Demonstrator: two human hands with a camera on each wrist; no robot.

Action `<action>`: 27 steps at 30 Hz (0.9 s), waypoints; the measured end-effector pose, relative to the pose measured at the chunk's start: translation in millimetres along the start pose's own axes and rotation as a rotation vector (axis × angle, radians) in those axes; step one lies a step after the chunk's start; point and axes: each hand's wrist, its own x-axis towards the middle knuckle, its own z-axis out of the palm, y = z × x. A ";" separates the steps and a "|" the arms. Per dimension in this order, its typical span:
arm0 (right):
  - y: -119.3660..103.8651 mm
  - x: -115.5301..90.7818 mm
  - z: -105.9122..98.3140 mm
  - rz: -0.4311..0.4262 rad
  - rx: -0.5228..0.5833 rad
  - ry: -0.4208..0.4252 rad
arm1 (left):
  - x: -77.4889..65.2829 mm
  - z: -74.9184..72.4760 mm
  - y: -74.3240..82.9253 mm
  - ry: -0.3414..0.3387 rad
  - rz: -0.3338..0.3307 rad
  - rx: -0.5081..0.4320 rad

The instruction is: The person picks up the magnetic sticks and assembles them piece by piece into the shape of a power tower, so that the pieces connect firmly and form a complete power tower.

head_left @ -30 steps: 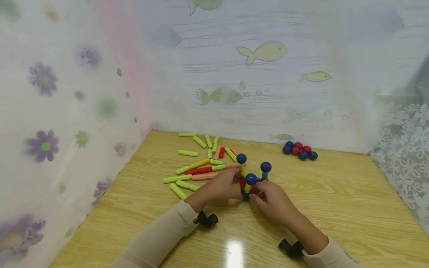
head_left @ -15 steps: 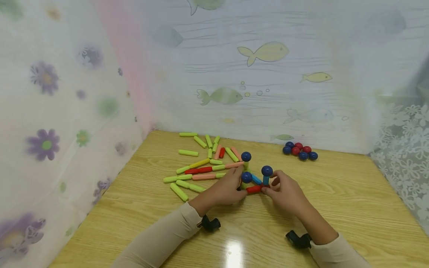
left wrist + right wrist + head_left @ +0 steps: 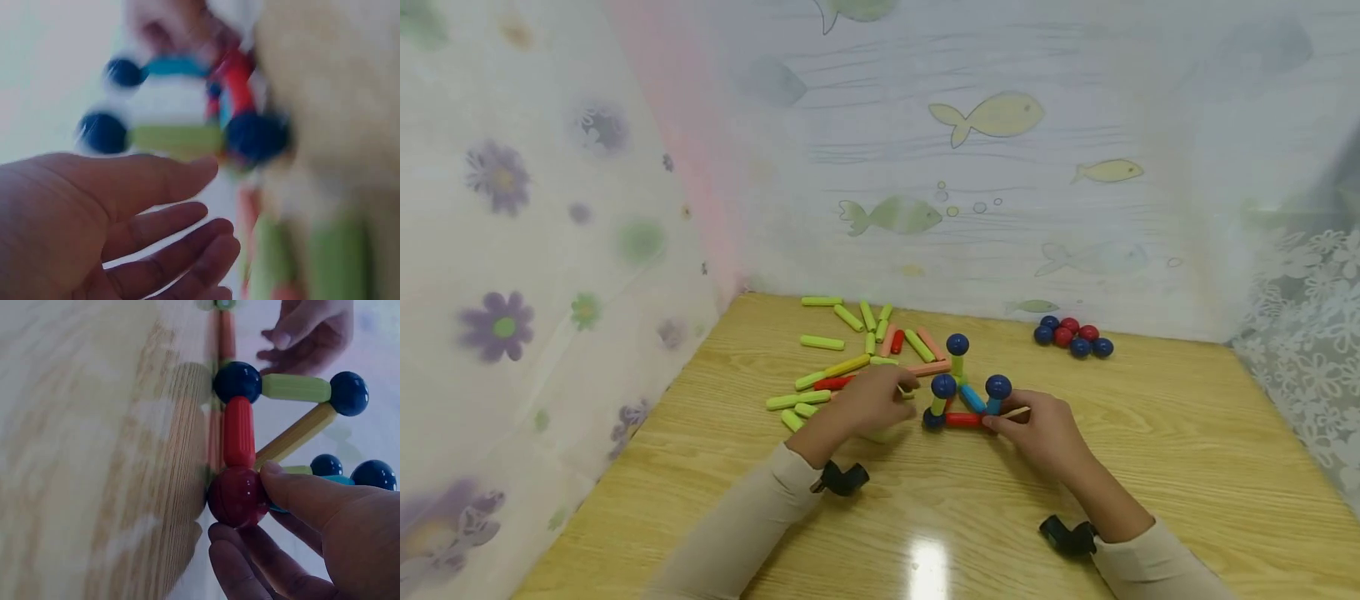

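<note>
A small frame of rods and balls stands on the table. Its red rod (image 3: 964,419) joins a dark blue ball (image 3: 237,382) to a red ball (image 3: 234,500). My right hand (image 3: 1051,433) pinches that red ball between thumb and fingers. Three upright rods carry blue balls on top; one upright is light blue (image 3: 993,406), another is lime green (image 3: 295,387). Left of the frame, my left hand (image 3: 867,406) hovers over loose rods, fingers spread and slightly bent, holding nothing. In the left wrist view the frame is blurred beyond my thumb.
Several loose lime, red, yellow and salmon rods (image 3: 822,342) cover the table's left side. Blue and red balls (image 3: 1078,347) lie grouped at the back right. Patterned curtains (image 3: 880,150) border the wooden table (image 3: 1150,433) behind and at the sides.
My left hand has let go of the frame and drawn away to the left. My right hand has shifted from the near corner to the red ball at the right corner.
</note>
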 end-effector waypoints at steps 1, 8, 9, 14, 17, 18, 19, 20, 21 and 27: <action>-0.2 0.2 -0.3 0.002 -0.002 0.001 | -4.1 -10.1 -7.0 0.023 -0.020 -0.005; 1.3 0.8 -2.6 0.034 0.006 -0.002 | -19.4 -54.6 -70.1 0.284 -0.162 -0.074; 1.8 0.4 -3.0 0.042 0.006 -0.002 | -18.1 -54.7 -77.7 0.298 -0.174 -0.070; 2.8 -2.0 -3.8 0.062 0.006 -0.008 | -7.6 -46.3 -97.9 0.262 -0.226 0.008; 2.8 -2.6 -3.2 0.058 0.010 -0.010 | -2.7 -42.3 -99.7 0.240 -0.258 0.075; 2.6 -2.8 -2.9 0.055 0.010 -0.010 | -1.6 -41.7 -99.9 0.238 -0.270 0.095; 2.3 -2.7 -2.6 0.050 0.011 -0.011 | -0.9 -41.6 -99.8 0.237 -0.281 0.117; 2.0 -2.6 -2.4 0.046 0.012 -0.010 | -0.4 -41.7 -100.0 0.234 -0.294 0.135; 1.7 -2.3 -2.3 0.043 0.012 -0.010 | -0.3 -42.3 -100.2 0.231 -0.304 0.147; -0.4 -0.4 -1.9 0.036 0.018 -0.014 | -2.5 -47.7 -105.3 0.217 -0.306 0.211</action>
